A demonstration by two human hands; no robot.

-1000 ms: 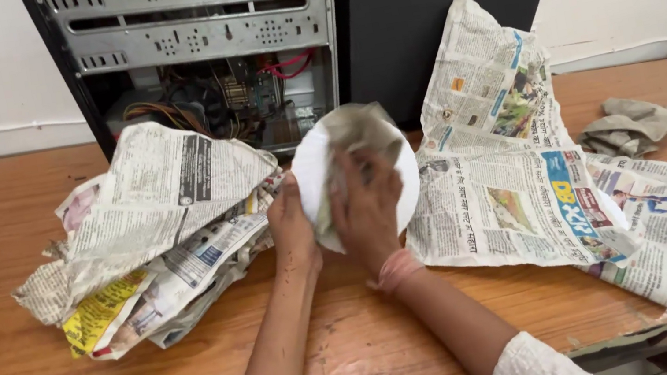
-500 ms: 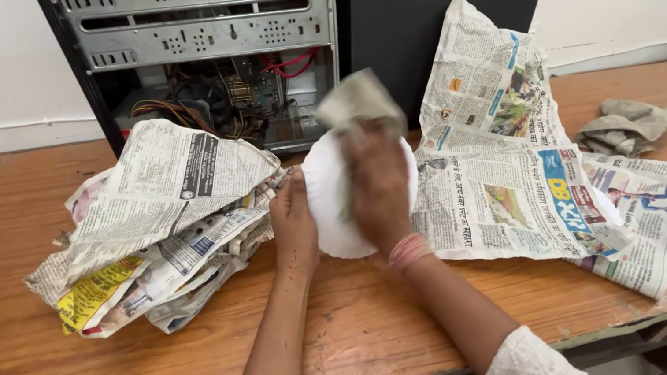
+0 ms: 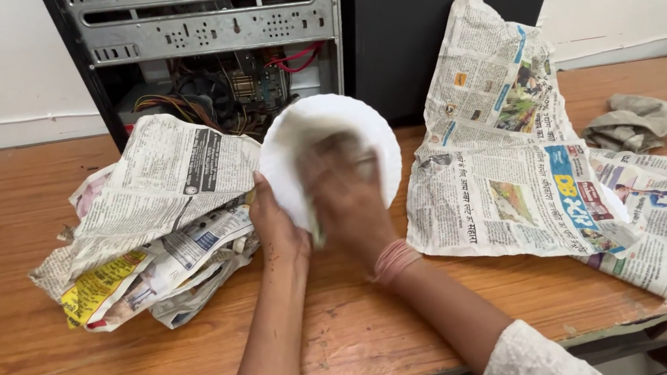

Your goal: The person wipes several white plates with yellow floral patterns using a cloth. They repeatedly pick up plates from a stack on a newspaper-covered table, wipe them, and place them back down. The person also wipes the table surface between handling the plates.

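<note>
My left hand [image 3: 277,227] grips the lower left rim of a white round plate [image 3: 351,127], which stands tilted up over the wooden table [image 3: 15,372]. Pressed against the plate's face is my right hand [image 3: 346,199], blurred with motion, with a pale cloth [image 3: 315,226] under its palm; only a sliver of the cloth shows below the fingers. A crumpled heap of newspaper [image 3: 151,221] lies just left of my left hand, and spread newspaper sheets [image 3: 519,176] lie to the right.
An open computer case [image 3: 213,46] with wires and a fan showing stands at the back of the table, a black panel [image 3: 447,0] beside it. A grey rag [image 3: 635,120] lies at the far right. The table's front edge runs along the bottom.
My right hand with the cloth has moved down from the plate's upper edge to its lower middle. The left hand still holds the plate, now tilted more toward me.
</note>
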